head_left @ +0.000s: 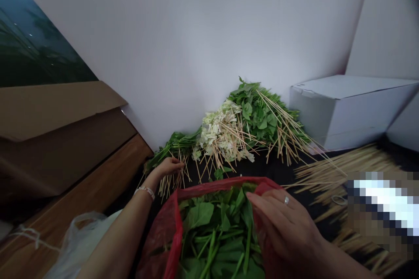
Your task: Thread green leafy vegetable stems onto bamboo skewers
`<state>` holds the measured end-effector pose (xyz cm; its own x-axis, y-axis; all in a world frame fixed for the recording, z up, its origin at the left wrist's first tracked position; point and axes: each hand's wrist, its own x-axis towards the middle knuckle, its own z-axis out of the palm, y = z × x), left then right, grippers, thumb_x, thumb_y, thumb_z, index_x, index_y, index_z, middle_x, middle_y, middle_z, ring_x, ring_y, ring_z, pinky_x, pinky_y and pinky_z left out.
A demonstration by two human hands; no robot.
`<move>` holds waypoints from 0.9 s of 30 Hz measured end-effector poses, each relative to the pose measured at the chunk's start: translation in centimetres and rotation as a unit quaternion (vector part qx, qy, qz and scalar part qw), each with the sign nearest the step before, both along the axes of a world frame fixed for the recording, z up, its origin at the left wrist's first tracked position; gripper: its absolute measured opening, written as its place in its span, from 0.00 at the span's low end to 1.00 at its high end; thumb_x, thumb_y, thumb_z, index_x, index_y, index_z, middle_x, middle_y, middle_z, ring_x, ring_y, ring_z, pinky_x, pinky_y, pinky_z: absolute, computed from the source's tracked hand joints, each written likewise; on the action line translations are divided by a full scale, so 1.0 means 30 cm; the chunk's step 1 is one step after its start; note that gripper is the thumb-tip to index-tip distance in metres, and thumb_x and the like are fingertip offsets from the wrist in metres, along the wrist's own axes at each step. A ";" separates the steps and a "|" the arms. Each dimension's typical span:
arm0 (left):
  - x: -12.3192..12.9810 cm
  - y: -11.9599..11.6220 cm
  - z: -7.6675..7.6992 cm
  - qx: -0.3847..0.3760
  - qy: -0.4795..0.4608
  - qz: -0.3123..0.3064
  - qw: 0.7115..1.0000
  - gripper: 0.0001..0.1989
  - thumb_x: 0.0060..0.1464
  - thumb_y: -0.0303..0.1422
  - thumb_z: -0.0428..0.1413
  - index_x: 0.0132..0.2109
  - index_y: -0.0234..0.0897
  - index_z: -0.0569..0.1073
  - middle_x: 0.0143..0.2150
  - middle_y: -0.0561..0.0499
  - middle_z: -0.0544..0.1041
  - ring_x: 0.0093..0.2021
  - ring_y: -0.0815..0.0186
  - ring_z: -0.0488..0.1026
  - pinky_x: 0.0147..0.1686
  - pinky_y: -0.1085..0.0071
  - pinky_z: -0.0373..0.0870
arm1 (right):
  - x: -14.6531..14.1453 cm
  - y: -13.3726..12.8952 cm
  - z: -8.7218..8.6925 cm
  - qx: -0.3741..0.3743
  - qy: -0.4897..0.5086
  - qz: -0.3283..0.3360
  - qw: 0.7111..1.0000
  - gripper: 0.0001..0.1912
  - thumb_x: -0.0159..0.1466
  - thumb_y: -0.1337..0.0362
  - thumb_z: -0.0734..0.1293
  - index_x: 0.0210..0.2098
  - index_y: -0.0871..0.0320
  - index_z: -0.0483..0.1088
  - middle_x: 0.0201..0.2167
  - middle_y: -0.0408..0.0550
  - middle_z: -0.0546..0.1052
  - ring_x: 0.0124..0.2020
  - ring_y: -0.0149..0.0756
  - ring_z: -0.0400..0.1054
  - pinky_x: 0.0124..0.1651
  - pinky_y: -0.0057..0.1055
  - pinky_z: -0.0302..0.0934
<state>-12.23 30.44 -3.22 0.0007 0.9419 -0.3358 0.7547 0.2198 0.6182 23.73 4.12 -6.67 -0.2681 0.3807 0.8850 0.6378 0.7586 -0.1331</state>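
Observation:
A red plastic bag (178,226) stands open at the bottom centre, filled with leafy greens (216,231). My right hand (288,222), a ring on one finger, grips the bag's right rim. My left hand (169,167) reaches past the bag to the sticks below a small bunch of skewered greens (178,141); its fingers are bent together, and what they hold, if anything, is too small to make out. Beside that bunch lies a pile of skewered pale cabbage (221,133), and right of it a larger heap of skewered greens (262,115).
Many bare wooden sticks (347,170) lie at the right, near a blurred-out bright object (386,205). Behind them sits a white box (353,113). A cardboard box (59,139) is at the left, with a clear plastic bag (81,235) below. A white wall (212,30) rises behind.

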 end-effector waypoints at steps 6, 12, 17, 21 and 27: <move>0.011 -0.135 0.112 0.057 0.014 -0.008 0.998 0.16 0.54 0.42 0.66 0.39 0.32 0.77 0.30 0.52 0.78 0.27 0.66 0.75 0.27 0.70 0.71 | 0.001 -0.002 0.036 0.025 0.021 -0.007 0.999 0.19 0.67 0.77 0.61 0.57 0.68 0.67 0.35 0.53 0.80 0.35 0.40 0.71 0.39 0.38 0.69; 0.075 -0.403 0.243 0.162 -0.012 -0.042 0.986 0.30 0.39 0.52 0.67 0.44 0.35 0.80 0.34 0.48 0.83 0.36 0.56 0.79 0.35 0.66 0.73 | 0.008 -0.012 0.060 0.004 0.024 -0.019 1.000 0.15 0.67 0.76 0.62 0.53 0.67 0.70 0.38 0.54 0.80 0.38 0.41 0.72 0.43 0.40 0.68; 0.216 -0.775 0.289 0.264 -0.006 -0.140 0.954 0.16 0.56 0.46 0.59 0.44 0.41 0.82 0.37 0.49 0.85 0.36 0.58 0.80 0.35 0.68 0.75 | 0.020 -0.020 0.075 -0.028 0.015 0.000 0.999 0.13 0.67 0.76 0.61 0.49 0.66 0.73 0.37 0.52 0.81 0.37 0.40 0.71 0.44 0.40 0.67; 0.312 -0.978 0.236 0.273 -0.029 -0.230 0.934 0.08 0.60 0.36 0.58 0.38 0.44 0.82 0.34 0.53 0.85 0.34 0.63 0.80 0.35 0.73 0.75 | 0.047 -0.011 0.092 -0.053 0.023 -0.004 0.998 0.13 0.68 0.75 0.60 0.47 0.63 0.74 0.38 0.51 0.81 0.38 0.40 0.71 0.44 0.38 0.66; 0.391 -0.976 0.163 0.272 0.018 -0.312 0.910 0.09 0.63 0.30 0.56 0.40 0.44 0.81 0.34 0.54 0.83 0.35 0.65 0.80 0.35 0.73 0.73 | 0.147 0.073 0.094 -0.213 0.032 -0.113 0.970 0.12 0.70 0.68 0.60 0.45 0.58 0.76 0.39 0.49 0.81 0.41 0.38 0.74 0.46 0.34 0.66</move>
<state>-0.50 1.16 1.66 0.5908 0.7887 0.1699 0.6495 -0.5898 0.4799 28.13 6.31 -3.86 -0.0840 0.7578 0.6471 0.7617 0.4675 -0.4486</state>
